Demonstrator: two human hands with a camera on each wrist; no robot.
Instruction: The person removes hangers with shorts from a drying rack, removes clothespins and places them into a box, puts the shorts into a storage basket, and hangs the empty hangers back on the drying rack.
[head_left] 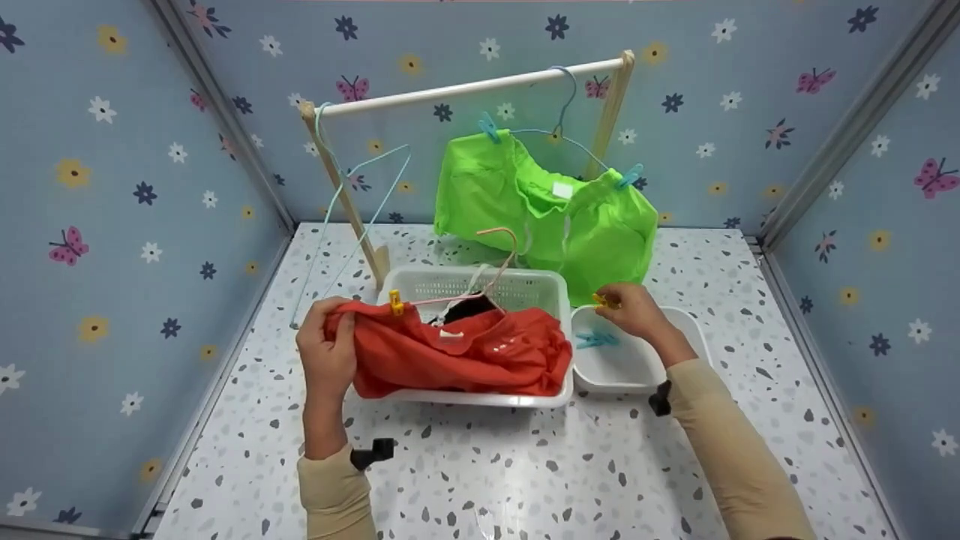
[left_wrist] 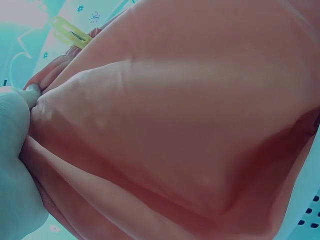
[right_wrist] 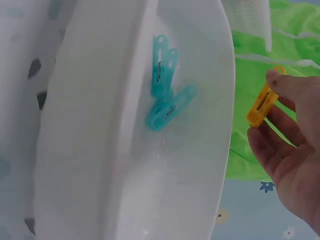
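Note:
My left hand (head_left: 328, 345) grips the left end of a red garment (head_left: 442, 360), thumb in front. In the left wrist view the cloth stretches away from my fingers. A yellow clothespin (head_left: 396, 302) clips its top edge to a pink hanger (head_left: 511, 251), whose hook stands up above the cloth. My right hand (head_left: 634, 309) pinches another yellow clothespin (right_wrist: 265, 102) between thumb and fingers, over the back of a small white tub (head_left: 626, 379). Blue clothespins (right_wrist: 167, 82) lie in that tub. The red garment drapes over a white basket (head_left: 555, 289).
Behind the basket stands a drying rack with a white bar (head_left: 450, 91) and wooden legs. Bright green shorts (head_left: 480, 184) hang from it by a blue hanger (head_left: 574, 135) and blue clothespins. A bare light-blue hanger (head_left: 382, 157) hangs at the left. Patterned walls enclose the speckled table (head_left: 465, 465).

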